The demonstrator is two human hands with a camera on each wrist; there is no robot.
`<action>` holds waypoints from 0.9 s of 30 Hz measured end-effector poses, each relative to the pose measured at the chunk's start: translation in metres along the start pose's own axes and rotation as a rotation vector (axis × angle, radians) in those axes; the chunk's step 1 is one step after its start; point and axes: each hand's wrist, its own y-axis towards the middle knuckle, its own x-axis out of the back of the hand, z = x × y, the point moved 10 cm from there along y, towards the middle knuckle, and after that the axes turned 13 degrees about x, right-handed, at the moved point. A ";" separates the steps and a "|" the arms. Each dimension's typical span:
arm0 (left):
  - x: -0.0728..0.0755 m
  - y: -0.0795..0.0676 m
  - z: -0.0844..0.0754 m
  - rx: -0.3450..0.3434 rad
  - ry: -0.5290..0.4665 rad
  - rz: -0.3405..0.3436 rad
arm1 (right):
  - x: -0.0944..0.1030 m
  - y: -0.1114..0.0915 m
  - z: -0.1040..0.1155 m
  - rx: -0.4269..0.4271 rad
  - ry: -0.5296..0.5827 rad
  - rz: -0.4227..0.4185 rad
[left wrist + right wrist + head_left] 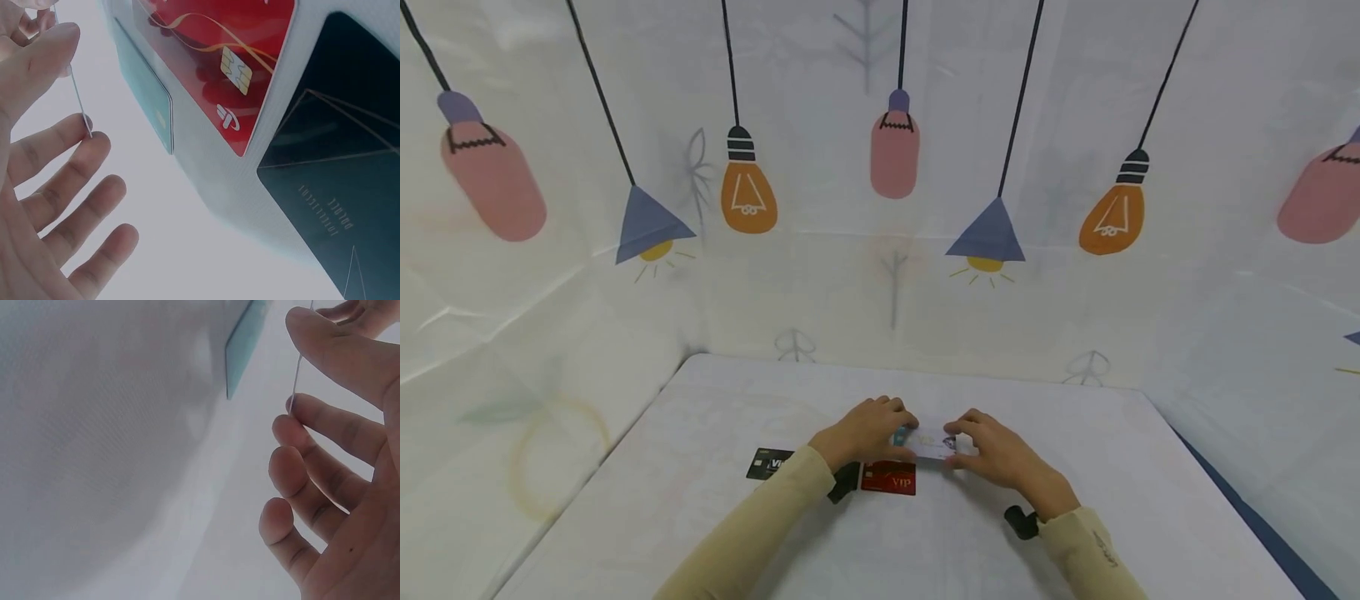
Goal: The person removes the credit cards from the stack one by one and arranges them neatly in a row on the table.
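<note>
Between my two hands a pale card [931, 443] with a printed face is held up above the table. My left hand [867, 429] pinches its left end between thumb and fingers, and my right hand [1000, 452] pinches the right end. Both wrist views show the held card [79, 103] nearly edge-on as a thin line. Just below my left hand lies a red VIP card [889, 478], and to its left a black card [769, 462], partly covered by my sleeve. A teal card [147, 87] lies beside the red one in the left wrist view.
The cards lie on a white-covered table [925, 550]. Pale hanging sheets [820, 275] with printed lamps enclose its back and sides. A black wrist camera [1021, 522] sits by my right cuff, and another black piece [844, 483] by my left wrist.
</note>
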 end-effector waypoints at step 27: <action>0.019 -0.019 -0.028 -0.054 -0.052 -0.126 | 0.023 -0.030 0.013 0.120 -0.026 -0.036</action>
